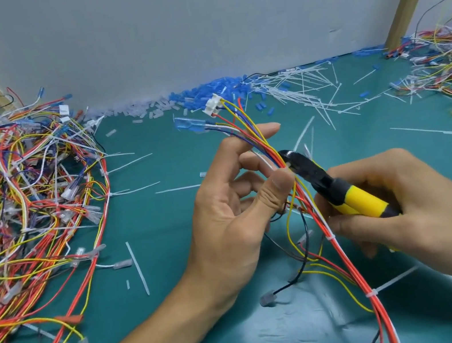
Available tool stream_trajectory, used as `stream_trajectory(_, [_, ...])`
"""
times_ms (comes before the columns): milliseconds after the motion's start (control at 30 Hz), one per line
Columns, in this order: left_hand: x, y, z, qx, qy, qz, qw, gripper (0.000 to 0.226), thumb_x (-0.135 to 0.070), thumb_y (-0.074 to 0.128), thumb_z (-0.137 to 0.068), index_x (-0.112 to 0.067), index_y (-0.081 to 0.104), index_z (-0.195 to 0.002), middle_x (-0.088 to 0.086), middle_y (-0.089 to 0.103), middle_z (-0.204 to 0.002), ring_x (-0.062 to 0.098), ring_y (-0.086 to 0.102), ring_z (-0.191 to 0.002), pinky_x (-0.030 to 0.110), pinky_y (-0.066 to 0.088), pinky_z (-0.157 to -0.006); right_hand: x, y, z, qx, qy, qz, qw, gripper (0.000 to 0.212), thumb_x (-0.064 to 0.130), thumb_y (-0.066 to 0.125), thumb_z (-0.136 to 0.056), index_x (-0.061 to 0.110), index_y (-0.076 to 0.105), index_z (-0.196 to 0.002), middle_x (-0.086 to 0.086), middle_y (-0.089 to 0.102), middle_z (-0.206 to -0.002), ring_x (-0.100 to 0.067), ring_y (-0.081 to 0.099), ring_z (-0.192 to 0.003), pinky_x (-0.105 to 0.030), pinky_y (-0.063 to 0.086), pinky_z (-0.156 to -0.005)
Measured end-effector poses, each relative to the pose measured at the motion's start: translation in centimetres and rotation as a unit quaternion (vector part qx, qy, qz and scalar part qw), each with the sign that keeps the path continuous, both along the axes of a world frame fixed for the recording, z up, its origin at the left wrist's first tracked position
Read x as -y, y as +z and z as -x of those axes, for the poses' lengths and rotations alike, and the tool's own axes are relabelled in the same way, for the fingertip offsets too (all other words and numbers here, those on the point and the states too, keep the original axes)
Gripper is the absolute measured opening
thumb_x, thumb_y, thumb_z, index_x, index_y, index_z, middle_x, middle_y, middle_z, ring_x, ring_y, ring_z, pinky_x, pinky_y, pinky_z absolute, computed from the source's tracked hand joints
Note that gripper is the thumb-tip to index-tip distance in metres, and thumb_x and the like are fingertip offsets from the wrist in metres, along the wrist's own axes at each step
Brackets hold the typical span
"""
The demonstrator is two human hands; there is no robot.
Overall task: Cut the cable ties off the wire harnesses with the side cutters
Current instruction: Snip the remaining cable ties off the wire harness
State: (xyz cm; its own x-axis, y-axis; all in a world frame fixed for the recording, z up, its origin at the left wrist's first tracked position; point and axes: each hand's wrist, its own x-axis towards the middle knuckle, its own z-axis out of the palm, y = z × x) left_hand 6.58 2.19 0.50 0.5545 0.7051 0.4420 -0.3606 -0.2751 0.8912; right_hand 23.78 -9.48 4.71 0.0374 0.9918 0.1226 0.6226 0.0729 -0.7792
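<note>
Left hand [234,209] pinches wire harness [274,162]; right hand [400,210] grips side cutters [339,184].

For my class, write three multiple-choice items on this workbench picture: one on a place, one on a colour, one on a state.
1. Where are the blue sleeves heaped?
A. along the back wall
B. at the near edge
C. at the far left

2. What colour are the handles of the side cutters?
A. red
B. yellow
C. green

3. What is the left hand doing?
A. lying flat
B. pinching the wire harness
C. gripping the cutters

Key: 1 A, the blue heap lies at the foot of the wall. 2 B, yellow grips show in the right hand. 3 B, the thumb presses the wires against the fingers.
</note>
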Motion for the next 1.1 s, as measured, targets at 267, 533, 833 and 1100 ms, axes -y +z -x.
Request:
stream_trajectory(267, [-0.02,-0.15,-0.11,-0.002,-0.003,0.017,1.000,0.035,-0.023,0.067,-0.095,-0.024,0.061,-0.130,0.020,0.049,-0.094,0.024,0.053,-0.064,0.037,0.038,-0.048,0.25,-0.14,-0.20,0.028,-0.005,0.001,1.000,0.007,0.021,0.070,-0.082,0.016,0.067,-0.086,-0.012,0.056,-0.065,-0.032,0.056,-0.057,-0.047,0.053,-0.055])
stream_trajectory(533, [0.26,0.11,0.10,-0.010,0.009,0.011,1.000,0.035,-0.024,0.068,-0.095,-0.024,0.061,-0.129,0.026,0.048,-0.097,0.024,0.054,-0.064,0.041,0.036,-0.048,0.19,-0.21,-0.08,0.018,-0.015,-0.015,1.000,0.005,0.014,0.070,-0.084,0.018,0.067,-0.082,-0.011,0.060,-0.064,-0.030,0.061,-0.056,-0.048,0.055,-0.057])
stream_trajectory(833, [0.30,0.13,0.34,0.000,0.004,0.003,1.000,0.038,-0.027,0.067,-0.092,-0.025,0.061,-0.129,0.029,0.047,-0.098,0.021,0.055,-0.064,0.039,0.038,-0.050,0.16,-0.31,0.40,-0.018,-0.018,-0.005,1.000,0.008,0.008,0.067,-0.084,0.014,0.066,-0.078,-0.016,0.057,-0.063,-0.030,0.062,-0.052,-0.047,0.054,-0.052])
stream_trajectory(1100, [0.17,0.16,0.23,0.006,-0.002,0.005,1.000,0.034,-0.027,0.070,-0.095,-0.026,0.063,-0.128,0.029,0.049,-0.099,0.020,0.055,-0.065,0.023,0.046,-0.059,0.28,-0.43,0.30,-0.008,-0.031,-0.020,0.999,0.017,0.010,0.074,-0.088,0.023,0.067,-0.081,-0.006,0.062,-0.065,-0.025,0.063,-0.058,-0.045,0.056,-0.059])
